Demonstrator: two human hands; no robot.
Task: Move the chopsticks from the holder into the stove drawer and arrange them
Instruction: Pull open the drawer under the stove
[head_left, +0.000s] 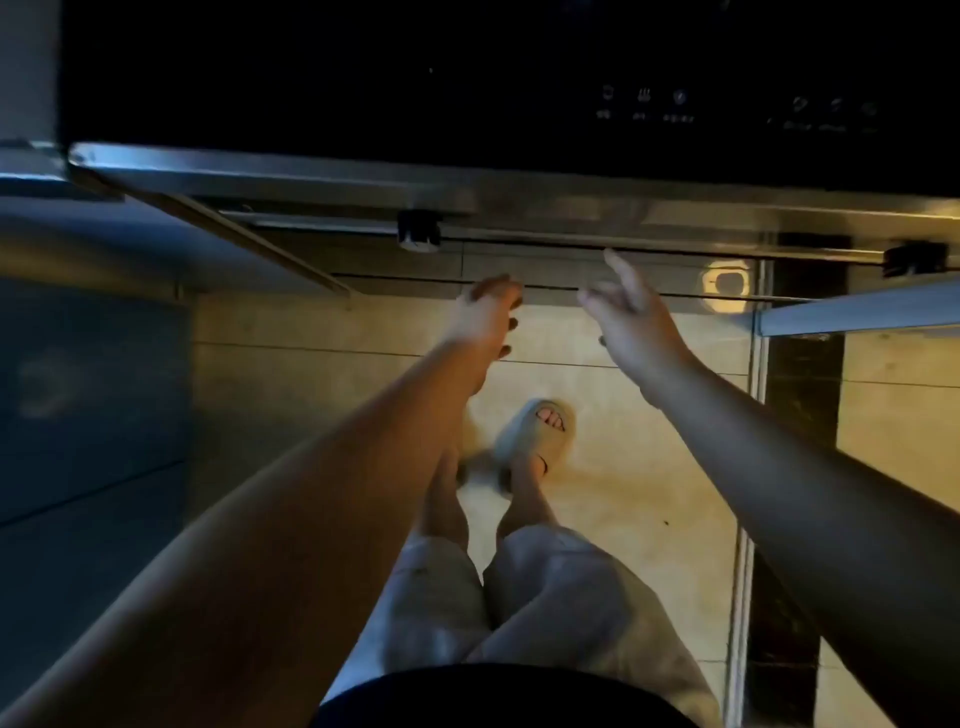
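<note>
No chopsticks or holder are in view. The black glass stove top (363, 78) fills the upper frame, with a steel front edge (311, 174) below it. Under that edge the stove's drawer front (545, 267) shows as a dim panel with dark seams; I cannot tell whether it is pulled out. My left hand (485, 319) reaches down in front of that panel, fingers loosely bent, holding nothing. My right hand (631, 322) is beside it to the right, fingers spread and empty, its fingertips close to the panel's top seam.
Two black knobs (418, 235) (914, 258) stick out under the steel edge. Touch icons (644, 106) glow faintly on the glass. A blue-grey cabinet front (93, 395) stands at the left. My slippered foot (537, 431) is on the beige tile floor (623, 467); a door track (756, 415) runs at the right.
</note>
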